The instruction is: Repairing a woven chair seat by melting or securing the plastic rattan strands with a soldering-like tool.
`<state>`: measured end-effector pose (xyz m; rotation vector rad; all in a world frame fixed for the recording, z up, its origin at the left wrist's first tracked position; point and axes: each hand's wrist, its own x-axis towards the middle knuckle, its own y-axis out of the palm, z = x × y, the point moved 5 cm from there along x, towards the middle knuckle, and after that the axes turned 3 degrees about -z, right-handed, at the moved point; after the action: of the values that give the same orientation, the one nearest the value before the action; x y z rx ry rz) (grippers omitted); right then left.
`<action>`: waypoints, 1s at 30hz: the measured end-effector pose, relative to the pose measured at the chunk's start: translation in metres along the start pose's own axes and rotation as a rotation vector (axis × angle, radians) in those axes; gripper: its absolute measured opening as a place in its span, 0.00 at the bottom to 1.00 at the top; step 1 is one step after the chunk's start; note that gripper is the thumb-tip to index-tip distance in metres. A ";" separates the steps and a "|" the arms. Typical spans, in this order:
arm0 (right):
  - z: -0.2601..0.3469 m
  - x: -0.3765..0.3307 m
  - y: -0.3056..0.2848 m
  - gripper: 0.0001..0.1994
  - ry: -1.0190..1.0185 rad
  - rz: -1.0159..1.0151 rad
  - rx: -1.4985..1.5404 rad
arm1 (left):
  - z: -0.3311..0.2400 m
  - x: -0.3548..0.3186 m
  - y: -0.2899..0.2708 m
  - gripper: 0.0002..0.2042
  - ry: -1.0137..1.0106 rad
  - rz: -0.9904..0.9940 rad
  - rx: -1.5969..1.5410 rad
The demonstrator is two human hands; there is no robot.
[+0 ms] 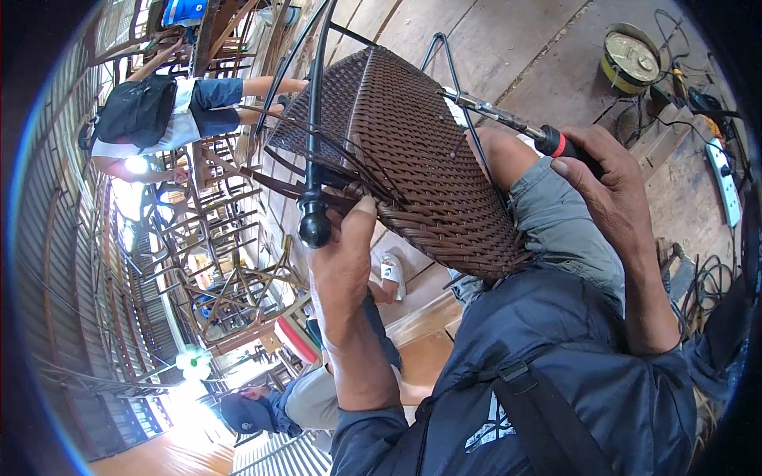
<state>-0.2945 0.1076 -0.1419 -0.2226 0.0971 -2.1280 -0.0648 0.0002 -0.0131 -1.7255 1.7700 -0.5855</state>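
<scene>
A dark brown woven wicker chair panel on a black metal frame rests tilted over my knee. My left hand grips the panel's lower woven edge, thumb on the loose strands. My right hand is closed around the black and red handle of a screwdriver-like tool. Its metal shaft points at the panel's upper right edge. Loose wicker strands stick out to the left of the panel.
Stacks of bare chair frames fill the left side. One person works at the upper left, another in a cap at the bottom. A round tin, cables and a white power strip lie on the wooden floor at right.
</scene>
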 end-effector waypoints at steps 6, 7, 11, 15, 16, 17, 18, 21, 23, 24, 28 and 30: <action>-0.008 0.000 0.001 0.12 0.031 -0.025 0.032 | 0.006 0.004 -0.001 0.19 0.009 0.010 -0.140; -0.009 0.000 0.002 0.12 0.033 -0.024 0.029 | 0.005 0.003 0.000 0.19 0.006 0.012 -0.141; -0.009 0.004 0.006 0.13 0.073 -0.020 0.026 | 0.002 0.004 0.004 0.15 0.091 -0.011 -0.082; -0.011 0.008 0.013 0.13 0.131 -0.010 0.060 | 0.007 0.007 0.003 0.18 0.153 -0.014 -0.126; -0.012 0.008 0.016 0.13 0.133 -0.002 0.057 | 0.008 0.007 0.002 0.19 0.202 -0.018 -0.135; -0.015 0.009 0.019 0.14 0.159 0.001 0.110 | 0.010 0.006 0.001 0.20 0.215 -0.025 -0.090; -0.017 0.010 0.021 0.14 0.185 0.004 0.163 | 0.009 0.004 0.001 0.20 0.206 -0.027 -0.091; -0.022 0.012 0.030 0.14 0.255 0.040 0.195 | 0.005 0.001 0.006 0.19 0.205 0.026 -0.140; -0.025 0.012 0.036 0.14 0.278 0.060 0.200 | 0.005 -0.002 0.005 0.19 0.208 0.018 -0.134; -0.025 0.012 0.039 0.14 0.298 0.071 0.205 | 0.006 -0.003 0.005 0.19 0.219 0.015 -0.129; -0.025 0.009 0.038 0.14 0.316 0.054 0.183 | 0.004 -0.004 0.009 0.19 0.226 0.035 -0.176; -0.030 0.005 0.039 0.14 0.331 0.013 0.279 | 0.011 -0.003 0.006 0.19 0.247 0.017 -0.238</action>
<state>-0.2708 0.0823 -0.1764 0.2943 -0.0062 -2.1206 -0.0621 0.0046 -0.0250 -1.8588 2.0969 -0.6230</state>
